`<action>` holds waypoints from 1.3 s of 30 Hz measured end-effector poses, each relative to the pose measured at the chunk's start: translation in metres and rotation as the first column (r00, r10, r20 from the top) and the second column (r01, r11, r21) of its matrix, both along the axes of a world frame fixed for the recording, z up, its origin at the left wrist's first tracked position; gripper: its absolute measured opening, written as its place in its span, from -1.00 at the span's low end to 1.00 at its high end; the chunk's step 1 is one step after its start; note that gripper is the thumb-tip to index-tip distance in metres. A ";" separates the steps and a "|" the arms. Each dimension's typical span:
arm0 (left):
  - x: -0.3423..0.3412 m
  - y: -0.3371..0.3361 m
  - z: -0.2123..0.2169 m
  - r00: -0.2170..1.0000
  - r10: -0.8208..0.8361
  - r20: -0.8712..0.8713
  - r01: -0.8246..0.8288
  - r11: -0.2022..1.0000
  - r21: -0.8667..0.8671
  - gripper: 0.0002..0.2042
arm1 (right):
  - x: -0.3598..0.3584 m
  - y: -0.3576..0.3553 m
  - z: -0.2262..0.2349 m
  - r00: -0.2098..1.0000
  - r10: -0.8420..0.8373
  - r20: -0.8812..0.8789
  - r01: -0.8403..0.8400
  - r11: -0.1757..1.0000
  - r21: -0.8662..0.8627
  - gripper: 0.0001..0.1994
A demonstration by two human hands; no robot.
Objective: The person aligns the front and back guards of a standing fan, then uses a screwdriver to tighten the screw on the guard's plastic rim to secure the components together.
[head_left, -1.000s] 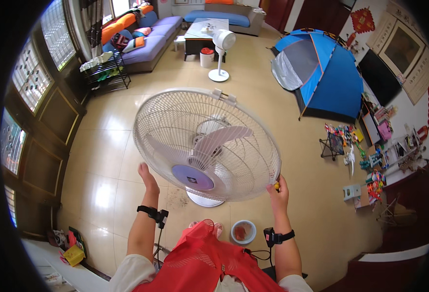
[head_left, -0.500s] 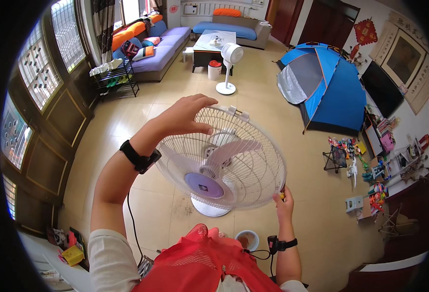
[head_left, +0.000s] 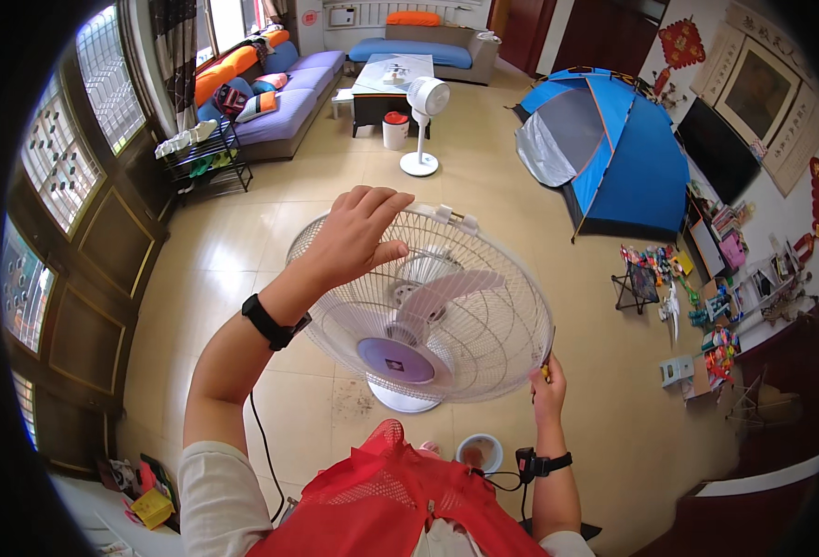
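A white pedestal fan with a round wire guard (head_left: 511, 278) and a lilac centre cap (head_left: 395, 360) stands in front of me, its head tilted upward. My left hand (head_left: 358, 232) holds the guard's upper left rim, fingers over the edge and thumb across the front wires. At the guard's right rim, my right hand (head_left: 548, 390) pinches a small tool with a yellow handle (head_left: 546, 372) and a thin dark shaft; its exact kind is too small to tell. White clips (head_left: 456, 217) sit on the top rim. Below the head shows the white base (head_left: 402, 399).
A small bowl of brownish water (head_left: 479, 453) stands on the floor near my feet. Farther off are another white fan (head_left: 420, 125), a lidded bin (head_left: 395, 131), a coffee table (head_left: 393, 79) and sofas. A blue tent (head_left: 627, 167) and scattered toys line the right side.
My head view has shifted slightly. The left hand stays on the upper rim, its fingers a little more bunched. My right hand remains at the right rim, where the tool's dark shaft now shows.
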State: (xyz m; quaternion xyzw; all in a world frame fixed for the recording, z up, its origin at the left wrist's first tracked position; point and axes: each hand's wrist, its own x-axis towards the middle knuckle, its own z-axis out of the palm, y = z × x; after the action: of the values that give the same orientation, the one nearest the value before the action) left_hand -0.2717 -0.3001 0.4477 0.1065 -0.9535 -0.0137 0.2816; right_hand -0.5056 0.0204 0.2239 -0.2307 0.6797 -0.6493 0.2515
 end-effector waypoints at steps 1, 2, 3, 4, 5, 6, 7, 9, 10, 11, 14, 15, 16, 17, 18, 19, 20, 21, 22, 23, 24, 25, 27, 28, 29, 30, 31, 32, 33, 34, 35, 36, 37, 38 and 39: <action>-0.002 -0.001 -0.001 1.000 -0.002 -0.015 0.002 1.000 -0.010 -0.35 | -0.001 0.001 -0.003 0.999 -0.006 -0.046 0.005 1.000 -0.011 -0.37; -0.003 -0.002 -0.001 1.000 -0.012 -0.012 0.012 1.000 -0.010 -0.35 | -0.001 0.001 -0.006 0.996 -0.012 -0.092 0.010 1.000 -0.021 -0.37; -0.004 -0.003 -0.002 1.000 -0.006 -0.018 0.006 1.000 -0.009 -0.35 | 0.000 0.001 -0.006 0.996 -0.022 -0.086 0.020 1.000 -0.022 -0.37; -0.004 -0.003 -0.002 1.000 0.000 -0.023 0.000 1.000 -0.007 -0.34 | 0.001 0.000 -0.007 0.994 -0.035 -0.103 0.030 0.999 -0.045 -0.37; -0.004 -0.004 -0.002 1.000 -0.011 -0.016 0.011 1.000 -0.010 -0.34 | 0.002 -0.001 -0.008 0.992 -0.048 -0.120 0.040 0.997 -0.069 -0.37; -0.003 -0.003 -0.003 1.000 -0.005 -0.018 0.005 1.000 -0.012 -0.34 | 0.003 -0.002 -0.007 0.992 -0.057 -0.113 0.049 0.996 -0.070 -0.37; -0.003 -0.003 -0.003 1.000 0.000 -0.019 0.000 1.000 -0.014 -0.34 | 0.004 -0.002 -0.006 0.990 -0.060 -0.131 0.052 0.996 -0.069 -0.37; -0.004 -0.003 0.000 1.000 -0.022 -0.018 0.022 1.000 -0.008 -0.35 | 0.006 -0.003 -0.004 0.988 -0.072 -0.140 0.063 0.996 -0.070 -0.37; -0.005 -0.003 0.002 0.999 -0.034 -0.023 0.034 0.999 0.002 -0.36 | 0.008 -0.003 -0.002 0.984 -0.079 -0.160 0.067 0.995 -0.078 -0.38; -0.006 -0.004 0.004 0.999 -0.042 -0.013 0.042 0.999 -0.001 -0.36 | 0.009 -0.003 0.000 0.980 -0.086 -0.179 0.071 0.994 -0.086 -0.38; -0.011 -0.007 0.006 0.996 -0.074 0.052 0.072 0.997 0.035 -0.39 | 0.011 -0.002 0.004 0.977 -0.100 -0.186 0.084 0.992 -0.090 -0.38; -0.011 -0.008 0.006 0.996 -0.071 0.044 0.070 0.997 0.034 -0.39 | 0.012 -0.003 0.005 0.979 -0.109 -0.174 0.094 0.991 -0.093 -0.38; -0.011 -0.009 0.006 0.997 -0.069 0.036 0.068 0.997 0.033 -0.39 | 0.013 -0.005 0.006 0.972 -0.113 -0.206 0.092 0.990 -0.109 -0.38; -0.011 -0.010 0.006 0.996 -0.077 0.042 0.077 0.997 0.013 -0.40 | 0.013 -0.005 0.007 0.964 -0.118 -0.237 0.091 0.988 -0.124 -0.38; -0.011 -0.011 0.006 0.995 -0.086 0.053 0.085 0.996 0.011 -0.40 | 0.013 -0.005 0.008 0.966 -0.127 -0.226 0.101 0.987 -0.126 -0.38; -0.011 -0.012 0.004 0.995 -0.085 0.045 0.084 0.996 0.011 -0.40 | 0.013 -0.005 0.008 0.960 -0.126 -0.251 0.101 0.989 -0.110 -0.37; -0.011 -0.013 0.003 0.996 -0.084 0.036 0.083 0.996 0.011 -0.40 | 0.013 -0.005 0.007 0.953 -0.123 -0.277 0.100 0.990 -0.094 -0.37; -0.011 -0.012 0.005 0.995 -0.086 0.049 0.085 0.996 0.019 -0.41 | 0.012 -0.005 0.006 0.955 -0.130 -0.266 0.108 0.990 -0.095 -0.37; -0.012 -0.011 0.005 0.994 -0.092 0.060 0.091 0.996 0.017 -0.41 | 0.012 -0.005 0.005 0.949 -0.134 -0.284 0.111 0.989 -0.098 -0.36; -0.013 -0.010 0.006 0.994 -0.092 0.053 0.092 0.996 0.017 -0.41 | 0.012 -0.005 0.004 0.943 -0.138 -0.302 0.113 0.989 -0.100 -0.34; -0.014 -0.009 0.006 0.995 -0.091 0.045 0.090 0.996 0.018 -0.41 | 0.012 -0.005 0.005 0.946 -0.142 -0.292 0.117 0.988 -0.100 -0.34; -0.015 -0.010 0.005 0.994 -0.094 0.055 0.093 0.995 0.018 -0.41 | 0.013 -0.005 0.006 0.945 -0.139 -0.295 0.116 0.989 -0.092 -0.33; -0.016 -0.010 0.004 0.994 -0.106 0.029 0.106 0.994 0.007 -0.41 | 0.013 -0.005 0.008 0.945 -0.139 -0.297 0.119 0.989 -0.083 -0.32; -0.015 -0.009 0.004 0.993 -0.110 0.030 0.110 0.994 0.007 -0.41 | 0.014 -0.005 0.010 0.945 -0.140 -0.295 0.121 0.989 -0.083 -0.31; -0.014 -0.007 0.006 0.994 -0.103 0.023 0.103 0.995 0.002 -0.40 | 0.014 -0.005 0.012 0.945 -0.141 -0.294 0.122 0.989 -0.082 -0.30; -0.015 -0.006 0.006 0.995 -0.094 0.019 0.094 0.996 -0.003 -0.40 | 0.014 -0.005 0.012 0.946 -0.143 -0.291 0.125 0.989 -0.081 -0.30; -0.015 -0.004 0.006 0.995 -0.097 0.022 0.097 0.995 -0.001 -0.40 | 0.013 -0.005 0.012 0.946 -0.141 -0.291 0.123 0.989 -0.079 -0.30; -0.016 -0.001 0.005 0.997 -0.078 0.021 0.078 0.997 -0.006 -0.37 | 0.013 -0.005 0.013 0.946 -0.139 -0.293 0.121 0.990 -0.077 -0.30; -0.016 0.000 0.005 0.998 -0.056 0.020 0.056 0.998 -0.011 -0.35 | 0.013 -0.006 0.013 0.946 -0.139 -0.292 0.122 0.990 -0.076 -0.30; -0.016 -0.002 0.003 0.998 -0.056 0.020 0.056 0.998 -0.011 -0.35 | 0.012 -0.006 0.013 0.944 -0.135 -0.299 0.117 0.990 -0.077 -0.31; -0.016 -0.006 0.001 0.997 -0.081 -0.001 0.080 0.996 -0.039 -0.29 | 0.012 -0.006 0.013 0.942 -0.131 -0.308 0.113 0.991 -0.077 -0.31; -0.015 -0.008 0.000 0.994 -0.104 -0.020 0.102 0.992 -0.068 -0.23 | 0.012 -0.006 0.013 0.942 -0.130 -0.309 0.111 0.991 -0.076 -0.31; -0.014 -0.008 0.001 0.995 -0.102 -0.022 0.100 0.993 -0.067 -0.23 | 0.012 -0.007 0.012 0.940 -0.124 -0.319 0.106 0.992 -0.072 -0.31; -0.014 -0.008 0.002 0.994 -0.110 -0.017 0.109 0.992 -0.065 -0.18 | 0.012 -0.007 0.012 0.937 -0.117 -0.331 0.100 0.993 -0.067 -0.31; -0.014 -0.008 0.003 0.993 -0.120 -0.013 0.119 0.991 -0.062 -0.14 | 0.011 -0.007 0.012 0.935 -0.115 -0.335 0.099 0.993 -0.064 -0.31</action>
State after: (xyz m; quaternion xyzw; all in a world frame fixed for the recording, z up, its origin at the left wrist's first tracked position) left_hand -0.2853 -0.3081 0.4504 0.0405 -0.9557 -0.0023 0.2915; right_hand -0.4945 0.0139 0.2355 -0.3071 0.7091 -0.6284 0.0898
